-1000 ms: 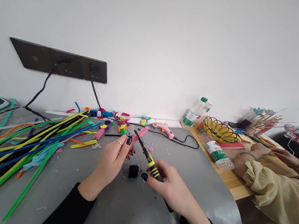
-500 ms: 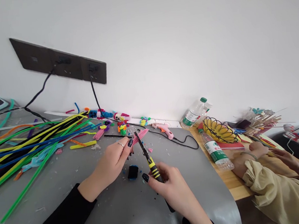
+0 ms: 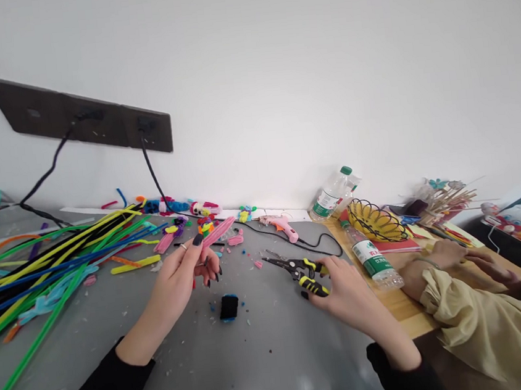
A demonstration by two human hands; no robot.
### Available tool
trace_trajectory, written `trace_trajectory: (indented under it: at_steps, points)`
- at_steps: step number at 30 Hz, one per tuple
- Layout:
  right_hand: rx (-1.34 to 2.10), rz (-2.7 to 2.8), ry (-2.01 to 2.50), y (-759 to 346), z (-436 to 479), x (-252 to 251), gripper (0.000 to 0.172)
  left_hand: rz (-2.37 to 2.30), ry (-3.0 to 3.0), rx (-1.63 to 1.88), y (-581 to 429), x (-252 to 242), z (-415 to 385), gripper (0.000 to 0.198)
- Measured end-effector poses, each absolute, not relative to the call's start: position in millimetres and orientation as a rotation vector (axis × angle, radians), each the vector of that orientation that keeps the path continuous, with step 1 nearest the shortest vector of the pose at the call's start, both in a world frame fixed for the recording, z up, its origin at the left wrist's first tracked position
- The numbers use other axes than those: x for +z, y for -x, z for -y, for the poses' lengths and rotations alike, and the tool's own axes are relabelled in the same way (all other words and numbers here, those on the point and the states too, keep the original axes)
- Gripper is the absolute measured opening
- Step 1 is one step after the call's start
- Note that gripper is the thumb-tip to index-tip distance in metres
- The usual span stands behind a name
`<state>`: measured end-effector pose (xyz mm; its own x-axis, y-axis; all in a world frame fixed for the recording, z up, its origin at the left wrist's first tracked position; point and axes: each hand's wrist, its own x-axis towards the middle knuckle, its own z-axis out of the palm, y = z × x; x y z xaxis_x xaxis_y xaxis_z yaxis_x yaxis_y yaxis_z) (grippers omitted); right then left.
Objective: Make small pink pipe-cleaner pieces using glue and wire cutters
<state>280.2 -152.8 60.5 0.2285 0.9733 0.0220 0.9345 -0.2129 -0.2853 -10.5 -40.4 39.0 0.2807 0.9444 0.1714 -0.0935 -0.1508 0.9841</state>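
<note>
Between thumb and fingers, my left hand (image 3: 181, 282) pinches a pink fuzzy bundle (image 3: 219, 231) that points up and to the right. My right hand (image 3: 339, 286) grips yellow-and-black pliers (image 3: 302, 272) by the handles, their tips lying low over the grey mat and apart from the bundle. A small black fuzzy square with blue edges (image 3: 229, 307) rests on the mat between my hands. Near the pliers' tips is a small pink scrap (image 3: 258, 264). A short pink piece (image 3: 235, 240) lies just beyond the bundle.
Many coloured pipe cleaners (image 3: 62, 259) spread over the left. Along the wall are small fuzzy figures (image 3: 205, 208) and a pink glue gun (image 3: 282, 225) with its cable. Bottles (image 3: 373, 257), a yellow basket (image 3: 375, 220) and another person's sleeve (image 3: 482, 314) are at the right.
My right hand and the pliers have moved right and away from the pink bundle. My left hand, still holding the bundle, has shifted left. A short pink piece now shows on the mat.
</note>
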Motion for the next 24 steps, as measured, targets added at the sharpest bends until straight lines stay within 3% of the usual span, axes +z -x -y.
trace_trajectory:
  at_steps: [6,10,15,19,24]
  points:
    - [0.272,1.879,2.224,-314,131,43,0.048,-0.857,-1.413,1.044,9,39,43,0.065]
    - [0.299,1.838,1.859,-287,118,47,0.041,-0.830,-1.398,0.978,6,36,42,0.060]
    - [0.806,1.766,1.236,-226,67,56,0.056,-0.835,-1.361,0.907,-6,37,32,0.054]
    - [0.938,1.567,1.005,-200,21,51,0.032,-0.907,-1.426,0.897,-15,46,10,0.054]
    - [1.062,1.339,0.951,-200,11,30,0.023,-0.975,-1.484,0.835,-17,41,-15,0.064]
